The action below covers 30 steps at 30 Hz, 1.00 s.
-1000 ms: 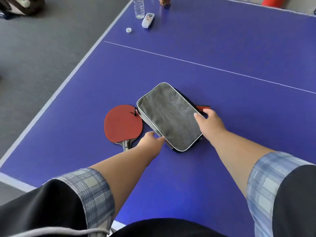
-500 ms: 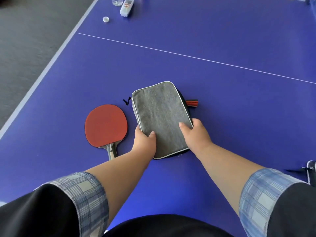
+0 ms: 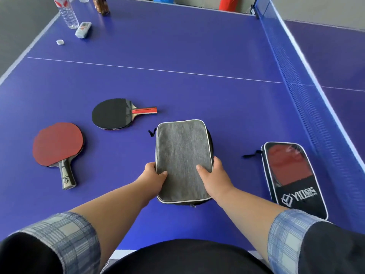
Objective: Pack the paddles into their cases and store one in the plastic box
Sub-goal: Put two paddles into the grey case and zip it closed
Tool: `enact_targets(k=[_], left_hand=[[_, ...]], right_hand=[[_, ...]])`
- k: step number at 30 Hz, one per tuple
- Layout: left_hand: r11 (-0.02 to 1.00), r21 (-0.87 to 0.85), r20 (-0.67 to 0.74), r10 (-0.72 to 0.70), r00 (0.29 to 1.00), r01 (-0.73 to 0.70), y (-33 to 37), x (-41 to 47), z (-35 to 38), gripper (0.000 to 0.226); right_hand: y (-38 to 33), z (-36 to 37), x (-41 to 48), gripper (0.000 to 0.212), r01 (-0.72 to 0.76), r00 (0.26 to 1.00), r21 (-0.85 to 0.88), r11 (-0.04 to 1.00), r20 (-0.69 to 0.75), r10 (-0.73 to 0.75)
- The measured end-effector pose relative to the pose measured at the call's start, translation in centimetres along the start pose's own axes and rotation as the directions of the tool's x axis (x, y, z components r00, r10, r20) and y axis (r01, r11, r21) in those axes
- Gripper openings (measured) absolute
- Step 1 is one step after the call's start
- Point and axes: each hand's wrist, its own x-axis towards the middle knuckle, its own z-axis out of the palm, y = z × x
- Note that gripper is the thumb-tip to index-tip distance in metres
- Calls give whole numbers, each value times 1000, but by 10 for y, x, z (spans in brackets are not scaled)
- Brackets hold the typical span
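A grey paddle case with white piping lies on the blue table in front of me. My left hand grips its near left edge and my right hand grips its near right edge. Left of the case, a black-faced paddle with a red-striped handle lies uncovered. Further left lies a red-faced paddle, its handle toward me. At the right, a second case with a clear window holds a red paddle. No plastic box is in view.
The blue net runs along the right side. At the far left corner stand a water bottle, its loose cap, a white remote and a brown bottle. The table's left edge drops to grey floor.
I have pulled the grey case to the right and toward me, off the black paddle it covered. The view swung right, bringing the net and the second case into sight.
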Motion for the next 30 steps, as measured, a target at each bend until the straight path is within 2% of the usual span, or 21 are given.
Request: enact_targets(k=[6, 10, 12, 15, 17, 22, 24, 26, 30], left_hand=[[980, 200, 44, -2, 999, -7, -3, -16, 64, 50], [962, 273, 103, -15, 995, -14, -15, -23, 87, 54], [959, 284, 117, -26, 993, -8, -18, -26, 94, 56], [963, 269, 73, -7, 997, -13, -20, -32, 101, 60], [965, 261, 37, 12, 999, -21, -21, -38, 104, 64], [953, 295, 67, 46, 997, -64, -23, -48, 109, 67], [950, 308, 61, 30, 998, -47, -21, -51, 107, 66], [952, 303, 60, 14, 998, -31, -19, -55, 104, 64], [962, 274, 34, -6, 999, -4, -9, -63, 97, 61]], right_hand=[[60, -42, -18, 55, -76, 997, 1, 997, 5, 76], [91, -52, -20, 45, -139, 990, -32, 990, 18, 139], [100, -54, -20, 54, -145, 989, -38, 989, 9, 146], [108, -55, -20, 78, -115, 993, -92, 989, -31, 113], [111, -54, -19, 80, -113, 992, -178, 978, -76, 101], [109, -57, -20, 52, -165, 980, -285, 944, -154, 124], [105, -62, -22, 41, -130, 978, -221, 967, -187, 89], [97, -67, -28, 32, -58, 984, -47, 997, -172, 49], [68, -67, -44, 21, 93, 987, 207, 974, -146, -63]])
